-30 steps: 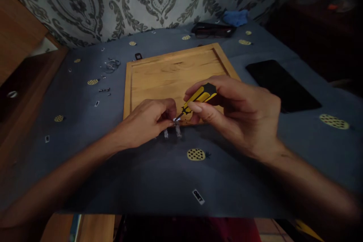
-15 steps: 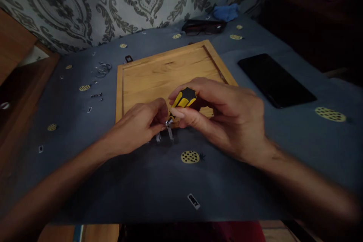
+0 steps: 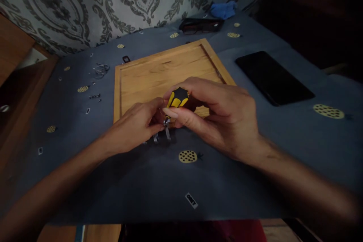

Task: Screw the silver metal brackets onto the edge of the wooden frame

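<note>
My right hand [image 3: 218, 117] is closed round the yellow-and-black handle of a screwdriver [image 3: 178, 98], which slants down to the left. Its lower end meets a small shiny metal piece [image 3: 167, 121] at the near edge of a framed wooden board [image 3: 147, 79]. The fingers of my left hand [image 3: 138, 124] are pinched together beside that metal piece; what exactly lies between them is hidden. Just below the fingertips, curved metal strips [image 3: 168, 133] stick out past the board's edge.
Left of the board lie small screws [image 3: 95, 96] and a tangle of metal rings [image 3: 101, 70]. A black phone [image 3: 275, 77] rests on the right. Behind the board are dark glasses [image 3: 201, 26] and a blue cloth [image 3: 224, 9]. A patterned tablecloth [image 3: 127, 189] covers the table.
The whole view has shifted slightly. The screwdriver handle sits a little further left and my right hand has turned slightly with it. My left hand keeps its pinch at the metal piece.
</note>
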